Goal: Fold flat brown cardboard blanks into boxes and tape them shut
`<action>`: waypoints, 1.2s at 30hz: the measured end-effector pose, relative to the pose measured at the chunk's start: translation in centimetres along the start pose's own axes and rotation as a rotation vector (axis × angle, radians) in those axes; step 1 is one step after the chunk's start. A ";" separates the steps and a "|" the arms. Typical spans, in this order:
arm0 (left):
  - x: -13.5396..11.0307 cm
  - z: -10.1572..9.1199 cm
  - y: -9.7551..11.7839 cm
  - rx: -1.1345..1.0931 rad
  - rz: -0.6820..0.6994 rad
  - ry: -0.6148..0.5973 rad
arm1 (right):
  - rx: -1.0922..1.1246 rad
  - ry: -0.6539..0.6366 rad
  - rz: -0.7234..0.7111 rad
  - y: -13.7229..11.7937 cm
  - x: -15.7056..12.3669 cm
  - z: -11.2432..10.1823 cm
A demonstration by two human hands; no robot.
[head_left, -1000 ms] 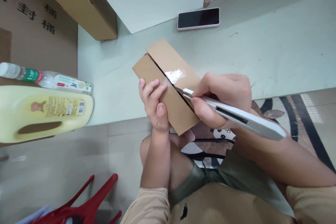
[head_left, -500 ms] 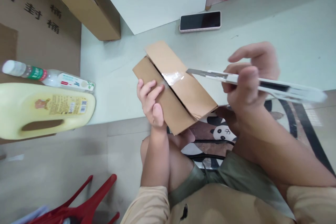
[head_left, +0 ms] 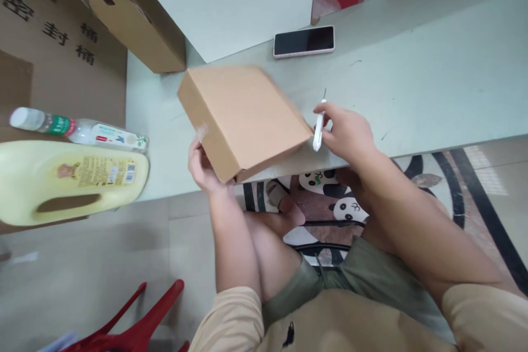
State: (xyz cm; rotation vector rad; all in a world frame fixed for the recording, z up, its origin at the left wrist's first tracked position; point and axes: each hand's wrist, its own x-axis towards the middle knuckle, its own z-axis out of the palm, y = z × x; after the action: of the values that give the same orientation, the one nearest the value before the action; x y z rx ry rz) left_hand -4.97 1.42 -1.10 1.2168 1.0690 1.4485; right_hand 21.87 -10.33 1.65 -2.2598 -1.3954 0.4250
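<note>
A brown cardboard box (head_left: 251, 115) is tilted near the front edge of the table, its broad plain face turned up. My left hand (head_left: 203, 168) grips its lower left side, with some of the fingers hidden behind the box. Just right of the box, my right hand (head_left: 348, 131) is closed around a white utility knife (head_left: 319, 131). A short length of blade points away from me, apart from the cardboard. A small piece of clear tape shows at the box's left side, by my left fingers.
A phone (head_left: 304, 42) lies on the pale table (head_left: 433, 82) beyond the box. An open carton (head_left: 144, 27) and a large white box (head_left: 231, 5) stand behind. At left are a clear bottle (head_left: 86, 131) and a yellow jug (head_left: 103, 176). A red stool (head_left: 140, 322) is on the floor.
The box has turned over, so its taped seam gives way to a plain face. My right hand has drawn down and left with the knife, and less blade shows.
</note>
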 end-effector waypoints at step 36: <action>0.0 -0.6 0.7 -0.056 -0.144 -0.140 | 0.439 0.065 -0.145 -0.3 0.3 2.9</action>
State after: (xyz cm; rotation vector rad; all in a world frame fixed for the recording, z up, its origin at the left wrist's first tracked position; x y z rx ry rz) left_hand -5.68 1.25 -0.48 1.1597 0.9931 1.2565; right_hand 20.37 -9.34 -0.71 -1.7930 -1.2767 0.5432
